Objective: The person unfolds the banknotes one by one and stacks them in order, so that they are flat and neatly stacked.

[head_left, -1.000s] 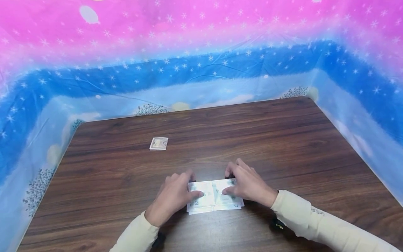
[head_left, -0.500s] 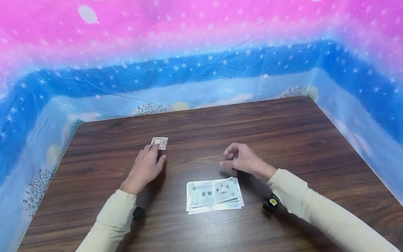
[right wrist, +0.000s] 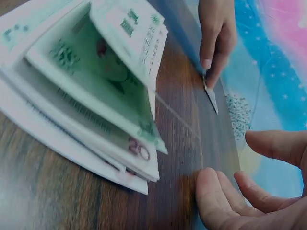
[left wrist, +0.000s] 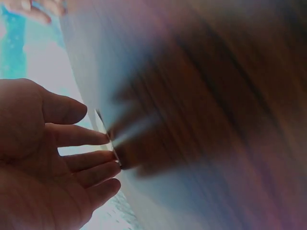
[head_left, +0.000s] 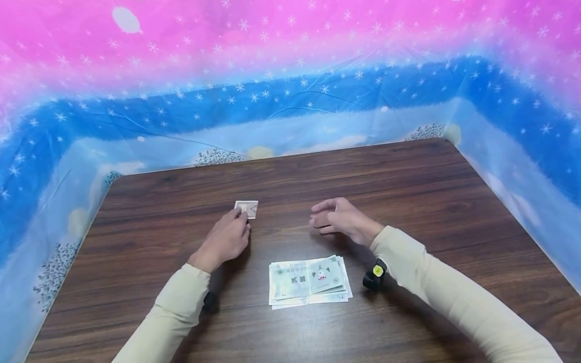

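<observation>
My left hand rests its fingertips on a small folded banknote lying toward the back left of the table. In the left wrist view the fingers of that hand stretch out with their tips at the note's thin edge. My right hand hovers above the table to the right, fingers loosely bent and holding nothing. Nearer the front lies a stack of folded banknotes, green ones on top. Seen from the right wrist, the top banknote gapes at its fold, and a "20" shows on one beneath.
The dark wood-grain table has rounded back corners. A pink and blue curtain with snowflakes surrounds its back and sides. Black straps with cameras hang below the wrists.
Both hands have left the banknote stack. The left reached out to the small folded banknote and slid it rightward; the right moved up and away from the stack, further back over the table.
</observation>
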Demonstrator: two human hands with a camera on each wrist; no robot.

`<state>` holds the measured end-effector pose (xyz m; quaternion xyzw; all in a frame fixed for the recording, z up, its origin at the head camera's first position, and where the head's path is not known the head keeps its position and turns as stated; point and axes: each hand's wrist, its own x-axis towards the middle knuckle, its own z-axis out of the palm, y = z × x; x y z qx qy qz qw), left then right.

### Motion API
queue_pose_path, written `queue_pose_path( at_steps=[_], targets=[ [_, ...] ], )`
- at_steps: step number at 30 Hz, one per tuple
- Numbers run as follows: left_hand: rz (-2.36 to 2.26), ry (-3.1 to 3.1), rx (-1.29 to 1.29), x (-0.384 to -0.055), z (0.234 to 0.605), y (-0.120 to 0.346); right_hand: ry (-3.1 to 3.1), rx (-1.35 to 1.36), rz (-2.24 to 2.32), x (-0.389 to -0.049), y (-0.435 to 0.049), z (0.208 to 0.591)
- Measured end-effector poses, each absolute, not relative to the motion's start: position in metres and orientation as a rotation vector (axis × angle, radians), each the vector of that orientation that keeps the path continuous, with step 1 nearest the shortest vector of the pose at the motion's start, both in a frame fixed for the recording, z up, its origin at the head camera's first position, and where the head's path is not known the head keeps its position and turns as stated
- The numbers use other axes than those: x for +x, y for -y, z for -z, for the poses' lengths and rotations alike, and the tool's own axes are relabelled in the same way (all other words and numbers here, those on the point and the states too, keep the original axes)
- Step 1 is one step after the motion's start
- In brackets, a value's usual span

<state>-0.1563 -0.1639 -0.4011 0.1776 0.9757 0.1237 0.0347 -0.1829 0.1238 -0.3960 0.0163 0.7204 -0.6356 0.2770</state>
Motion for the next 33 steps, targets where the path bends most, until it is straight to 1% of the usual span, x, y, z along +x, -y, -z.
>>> queue_pose_path(
  at_steps=[7,15,21,28,33],
  targets=[
    [-0.322,-2.967,0.666,-0.145,0.399,0.131,-1.771,0.034,1.805,-0.186,-0.119,0.398],
    [-0.317,-2.912,0.702,-0.138,0.398,0.101,-1.649,0.091,1.852,-0.187,-0.11,0.399],
    [-0.323,-2.918,0.769,-0.135,0.397,0.093,-1.57,0.124,1.897,-0.187,-0.104,0.399],
    [-0.364,-2.906,0.758,-0.131,0.395,0.092,-1.578,0.164,1.954,-0.187,-0.1,0.399],
    [-0.477,-2.839,0.731,-0.129,0.394,0.091,-1.623,0.173,1.976,-0.185,-0.099,0.402]
  ],
)
